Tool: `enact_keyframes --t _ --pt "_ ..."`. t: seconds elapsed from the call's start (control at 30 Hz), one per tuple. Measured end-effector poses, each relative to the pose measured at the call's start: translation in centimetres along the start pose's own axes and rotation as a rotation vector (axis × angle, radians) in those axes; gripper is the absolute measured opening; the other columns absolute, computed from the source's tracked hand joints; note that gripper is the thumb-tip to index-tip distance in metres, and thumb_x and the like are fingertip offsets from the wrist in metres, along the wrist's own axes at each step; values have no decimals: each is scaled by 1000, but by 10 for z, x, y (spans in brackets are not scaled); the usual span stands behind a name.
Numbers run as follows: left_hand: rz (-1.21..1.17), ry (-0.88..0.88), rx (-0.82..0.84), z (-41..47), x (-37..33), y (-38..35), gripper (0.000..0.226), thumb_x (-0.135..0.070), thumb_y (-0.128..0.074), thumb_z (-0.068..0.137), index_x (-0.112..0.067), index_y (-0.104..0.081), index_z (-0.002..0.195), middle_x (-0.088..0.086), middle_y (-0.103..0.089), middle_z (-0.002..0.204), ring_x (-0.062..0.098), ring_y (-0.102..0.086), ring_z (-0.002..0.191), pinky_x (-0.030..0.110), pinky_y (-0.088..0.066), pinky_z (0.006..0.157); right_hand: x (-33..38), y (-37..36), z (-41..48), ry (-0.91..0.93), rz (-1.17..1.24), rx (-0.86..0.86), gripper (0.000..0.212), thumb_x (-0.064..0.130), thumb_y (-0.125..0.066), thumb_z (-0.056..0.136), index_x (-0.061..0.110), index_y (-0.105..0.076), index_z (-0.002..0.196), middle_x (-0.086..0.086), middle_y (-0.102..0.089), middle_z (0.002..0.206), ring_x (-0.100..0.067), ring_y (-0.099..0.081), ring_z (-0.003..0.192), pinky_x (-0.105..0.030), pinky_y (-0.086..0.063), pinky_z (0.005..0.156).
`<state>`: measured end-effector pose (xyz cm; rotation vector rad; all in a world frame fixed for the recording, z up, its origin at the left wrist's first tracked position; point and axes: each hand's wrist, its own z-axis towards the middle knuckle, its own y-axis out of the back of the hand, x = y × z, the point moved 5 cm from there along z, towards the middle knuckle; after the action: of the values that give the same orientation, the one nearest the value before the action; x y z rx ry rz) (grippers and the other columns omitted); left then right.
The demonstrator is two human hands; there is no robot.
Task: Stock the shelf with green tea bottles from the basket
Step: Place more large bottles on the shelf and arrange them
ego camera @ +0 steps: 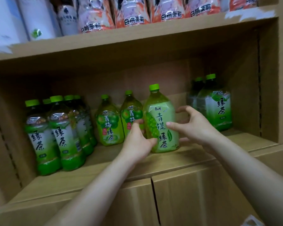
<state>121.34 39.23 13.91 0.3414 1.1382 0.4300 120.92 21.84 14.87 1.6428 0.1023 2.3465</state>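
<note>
**Two hands at a green tea bottle on the cardboard shelf**

Head view: a green tea bottle [161, 121] with a pale green label and a green cap stands upright on the cardboard shelf [170, 160], about midway along the board and a little back from its near edge. The left hand [137, 141] is against the bottle's lower left side, thumb on the front of the label and fingers curled behind, between this bottle and its neighbour; it looks to be gripping the bottle lightly. The right hand [191, 124] is spread wide at the bottle's right side. Its thumb tip lies over the label, one finger shows low beside the base, and the other fingers arch clear of the plastic, so it closes on nothing.

Just left of the held bottle, touching or nearly so, stand two plum green tea bottles [118, 121], upright, side by side. Further left, toward the shelf's left wall, a group of green tea bottles with white-and-green labels [55, 136] stands in rows running from near to far. At the far right, well apart from the hands, another shrink-wrapped pack of green tea bottles [214, 105] sits against the right wall.

On the board above, a row of peach-labelled bottles [132, 13] fills the middle and right, with white bottles [36, 18] at the left. The basket is out of the frame.
</note>
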Motion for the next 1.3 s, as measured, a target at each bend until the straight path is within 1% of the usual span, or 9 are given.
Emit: enact_keyframes --t 0.13,0.27,0.33,0.43,0.67,0.83,1.0,1.2,1.3 --pt "113 -7 -121 4 14 29 56 -26 -73 78 -24 -41 124 0 -63 113 19 -62 105 41 -51 93 7 -19 11 77 -180 -85 40 39 -82 70 26 -55 96 -2 -69 77 -21 -66 65 -45 -59 67" --pt "278 -8 -257 7 27 64 51 -33 -75 75 -26 -42 112 2 -67 98 24 -65 93 40 -54 83 15 -59 21 144 -322 -90 31 39 -78 75 24 -52 86 4 -63 74 -24 -63 76 -36 -52 71" --pt "387 -7 -300 7 31 81 52 -37 -75 75 -25 -39 111 2 -67 94 26 -65 87 41 -54 80 17 -80 25 118 -226 -37 24 29 -74 81 22 -53 87 -1 -64 74 -28 -66 74 -37 -54 66" --pt "449 8 -348 8 42 102 53 -35 -74 79 -22 -39 116 4 -67 100 29 -65 91 42 -54 81 13 -110 29 -19 51 134 15 14 -64 89 21 -55 99 -11 -66 99 -31 -68 90 -39 -60 58" --pt "642 -64 -455 9 55 116 59 -27 -63 89 -11 -28 133 16 -68 103 40 -64 94 44 -51 78 13 -142 29 -92 140 345 49 0 -47 89 27 -52 130 -9 -61 126 -26 -59 114 -31 -55 67" --pt "805 -114 -420 18 59 115 80 -17 -59 90 -11 -3 148 13 -62 106 33 -62 93 39 -47 73 8 -153 25 -90 124 433 68 -5 -48 87 31 -39 144 -5 -57 103 -28 -59 113 -38 -58 76" --pt "789 -122 -400 20 63 116 85 -12 -59 88 -10 1 148 14 -62 105 34 -63 91 40 -48 73 13 -153 25 -75 109 405 60 3 -55 88 36 -44 136 -10 -41 143 -28 -50 122 -43 -59 81" --pt "539 -65 -440 19 69 123 77 -15 -62 87 -21 -12 145 17 -66 107 39 -64 93 42 -52 79 12 -165 22 -57 81 392 62 11 -63 84 35 -35 134 -4 -55 119 -23 -59 106 -46 -56 88" --pt "471 -85 -464 14 62 125 75 -20 -72 81 -25 -24 138 14 -70 106 38 -66 96 45 -53 84 14 -158 27 -15 80 263 50 14 -65 82 30 -43 124 -8 -65 112 -25 -63 102 -47 -56 88"
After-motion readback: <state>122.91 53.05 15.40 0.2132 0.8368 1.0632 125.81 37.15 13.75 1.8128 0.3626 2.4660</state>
